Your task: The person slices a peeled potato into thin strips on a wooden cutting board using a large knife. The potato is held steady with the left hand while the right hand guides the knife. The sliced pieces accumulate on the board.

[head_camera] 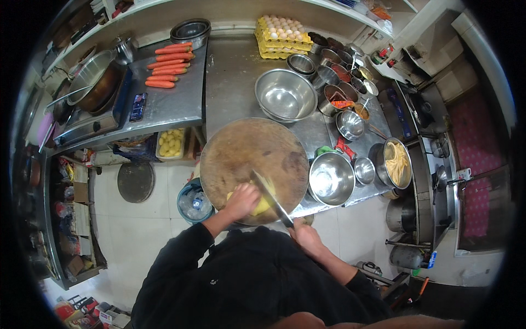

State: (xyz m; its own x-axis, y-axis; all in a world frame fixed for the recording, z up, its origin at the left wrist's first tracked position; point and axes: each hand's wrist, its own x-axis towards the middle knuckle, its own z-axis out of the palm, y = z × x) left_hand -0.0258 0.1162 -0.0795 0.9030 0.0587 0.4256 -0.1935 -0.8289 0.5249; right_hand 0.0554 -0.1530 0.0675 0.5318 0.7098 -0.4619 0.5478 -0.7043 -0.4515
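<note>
A round wooden chopping block (254, 150) stands before me at the counter's near edge. My right hand (306, 236) grips the handle of a kitchen knife (272, 198), whose blade slants up and left across the block. Just left of the blade, my left hand (245, 200) presses on yellow food (263, 207), perhaps peeled potato; the fingers partly cover it. Thin yellow pieces (269, 184) lie on the blade's far side. Touching or close to the block's right rim is a steel bowl (332, 179).
Beyond the block sits a large steel bowl (286, 94), with stacked egg trays (283, 37) behind. Several carrots (166, 71) and a phone (138, 107) lie on the left counter. Peeled potatoes (170, 143) fill a tub below it. A blue bin (194, 203) stands left of the block.
</note>
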